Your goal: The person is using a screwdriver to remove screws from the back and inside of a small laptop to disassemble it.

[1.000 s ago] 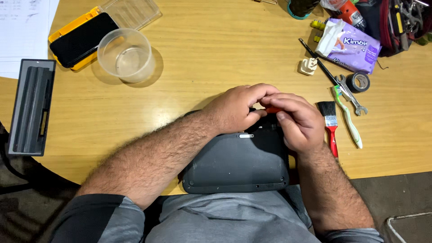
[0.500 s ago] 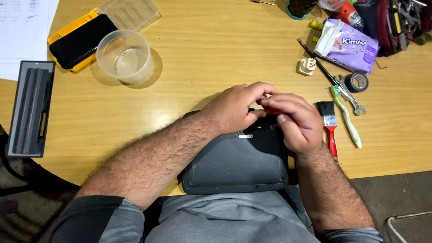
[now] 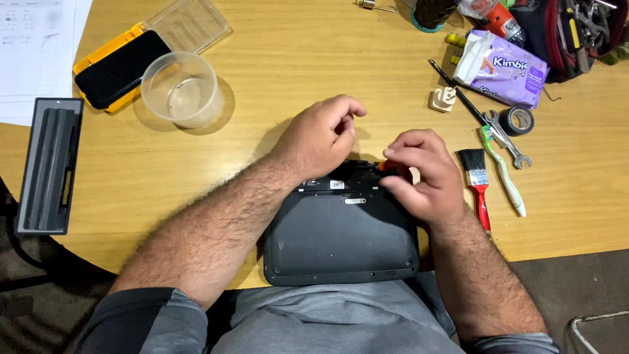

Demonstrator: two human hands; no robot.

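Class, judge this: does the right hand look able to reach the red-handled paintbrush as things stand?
Probably yes: the paintbrush lies uncovered on the table just beside the right hand, though that hand already grips a small orange tool.

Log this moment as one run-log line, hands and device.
left hand: over dark device's top edge | right hand: gripping orange-handled tool at that edge | red-handled brush: beside right hand
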